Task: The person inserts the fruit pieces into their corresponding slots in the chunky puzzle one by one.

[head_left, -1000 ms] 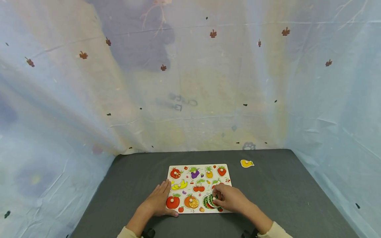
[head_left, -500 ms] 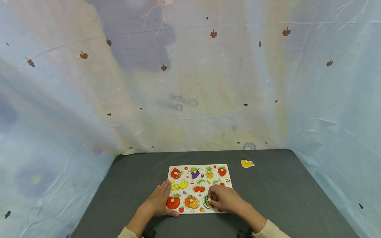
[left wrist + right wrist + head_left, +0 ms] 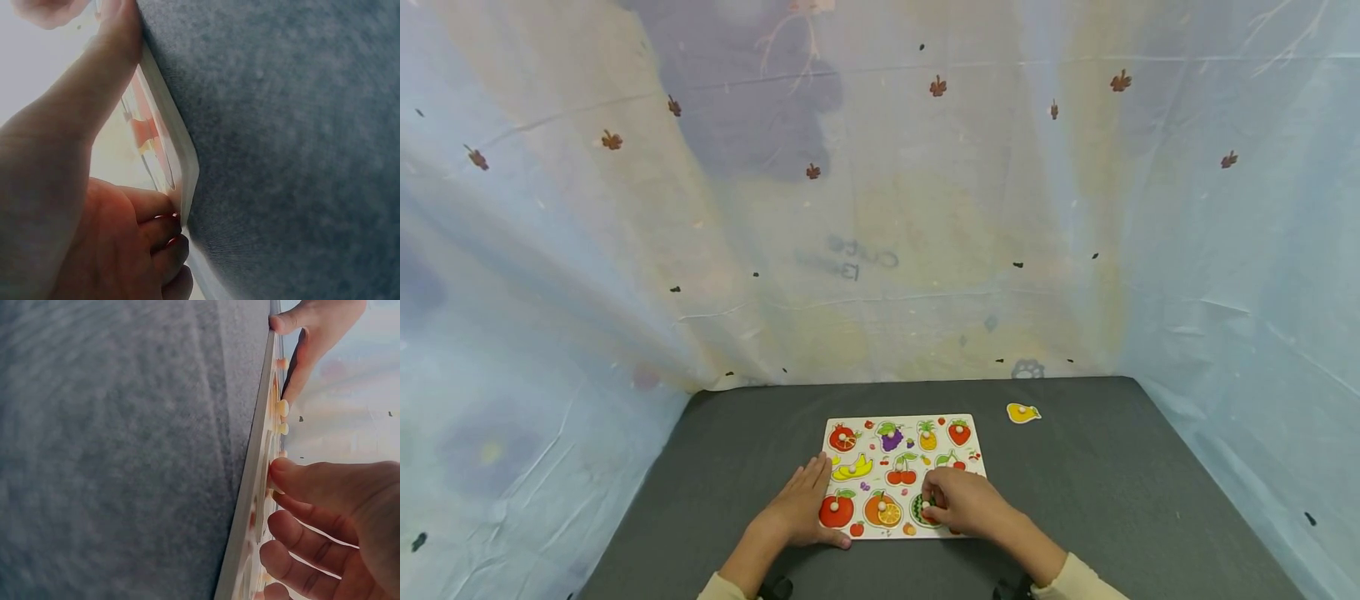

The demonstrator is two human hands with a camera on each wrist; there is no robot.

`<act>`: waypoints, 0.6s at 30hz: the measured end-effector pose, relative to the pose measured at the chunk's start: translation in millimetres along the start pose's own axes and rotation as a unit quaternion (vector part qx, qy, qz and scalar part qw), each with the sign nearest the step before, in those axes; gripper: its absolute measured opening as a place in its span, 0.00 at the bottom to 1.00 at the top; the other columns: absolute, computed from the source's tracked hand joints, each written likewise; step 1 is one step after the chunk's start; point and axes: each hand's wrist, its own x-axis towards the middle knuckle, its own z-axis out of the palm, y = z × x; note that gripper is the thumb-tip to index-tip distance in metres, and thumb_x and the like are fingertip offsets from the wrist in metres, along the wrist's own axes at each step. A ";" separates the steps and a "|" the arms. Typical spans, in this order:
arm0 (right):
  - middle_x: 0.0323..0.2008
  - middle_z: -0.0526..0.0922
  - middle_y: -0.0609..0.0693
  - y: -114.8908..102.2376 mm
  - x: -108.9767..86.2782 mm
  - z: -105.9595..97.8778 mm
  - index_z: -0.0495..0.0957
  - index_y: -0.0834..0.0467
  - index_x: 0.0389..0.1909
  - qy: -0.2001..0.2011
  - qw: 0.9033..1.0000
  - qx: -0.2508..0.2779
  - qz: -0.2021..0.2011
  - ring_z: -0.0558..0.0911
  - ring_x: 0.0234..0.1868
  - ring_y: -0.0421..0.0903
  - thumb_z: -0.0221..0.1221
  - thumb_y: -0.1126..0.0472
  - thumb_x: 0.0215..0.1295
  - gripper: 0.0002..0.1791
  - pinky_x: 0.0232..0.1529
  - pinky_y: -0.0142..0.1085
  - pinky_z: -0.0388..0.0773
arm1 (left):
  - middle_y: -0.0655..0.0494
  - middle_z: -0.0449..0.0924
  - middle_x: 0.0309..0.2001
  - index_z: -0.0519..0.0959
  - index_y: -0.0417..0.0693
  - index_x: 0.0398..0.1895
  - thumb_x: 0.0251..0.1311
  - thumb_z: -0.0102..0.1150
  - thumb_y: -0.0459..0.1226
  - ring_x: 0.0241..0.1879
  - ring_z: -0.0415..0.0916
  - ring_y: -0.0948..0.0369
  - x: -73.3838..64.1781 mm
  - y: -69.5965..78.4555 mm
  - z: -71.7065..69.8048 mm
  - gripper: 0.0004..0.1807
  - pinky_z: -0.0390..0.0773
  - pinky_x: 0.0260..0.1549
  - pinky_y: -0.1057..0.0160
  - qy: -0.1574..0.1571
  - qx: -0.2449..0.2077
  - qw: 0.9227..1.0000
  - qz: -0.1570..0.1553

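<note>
A white fruit peg-puzzle board (image 3: 912, 419) lies on the dark table. My left hand (image 3: 800, 505) rests along its left edge, fingers stretched out, with the thumb at the near left corner. At the board's near right, my right hand (image 3: 967, 502) pinches the knob of the watermelon puzzle piece (image 3: 917, 508), which lies over its spot, partly covered by the fingers. In the right wrist view, thumb and forefinger meet at the knob, and the other fingers are bent over the board. Beyond the board's far right corner lies a yellow pear piece (image 3: 1022, 412).
Other knobbed pieces sit in the board, among them an apple (image 3: 840, 510), an orange (image 3: 874, 505), bananas (image 3: 854, 469) and grapes (image 3: 891, 438). A dark grey cloth (image 3: 1090, 483) covers the table. Pale patterned curtains (image 3: 880, 208) hang behind and at both sides.
The right hand has shifted slightly left with the watermelon piece, which now covers the printed watermelon that showed beside it earlier. The left hand and the pear piece have stayed put.
</note>
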 end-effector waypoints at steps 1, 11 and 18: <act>0.22 0.71 0.35 -0.1 0.0 0.5 0.79 0.45 0.33 0.001 1.000 0.000 0.001 0.71 0.20 0.32 0.76 0.55 0.66 0.12 0.22 0.31 0.66 | 0.36 0.51 0.85 0.54 0.32 0.84 0.44 0.83 0.65 0.85 0.47 0.42 0.1 -0.1 0.1 0.74 0.49 0.83 0.41 0.000 0.000 1.000 0.000; 0.22 0.72 0.36 1.4 1.4 4.7 0.79 0.45 0.32 0.008 1.000 -0.009 -0.004 0.69 0.21 0.32 0.76 0.56 0.65 0.13 0.22 0.30 0.65 | 0.36 0.50 0.85 0.54 0.31 0.84 0.42 0.83 0.65 0.85 0.47 0.42 1.5 1.7 -0.6 0.75 0.49 0.83 0.41 -0.005 0.008 1.000 -0.013; 0.23 0.72 0.35 1.2 0.6 0.6 0.79 0.46 0.33 -0.003 1.000 0.000 -0.003 0.70 0.21 0.31 0.76 0.55 0.65 0.12 0.23 0.30 0.66 | 0.36 0.50 0.85 0.53 0.31 0.84 0.43 0.84 0.65 0.85 0.47 0.42 1.9 2.1 -1.1 0.76 0.49 0.83 0.40 -0.004 0.005 1.000 -0.009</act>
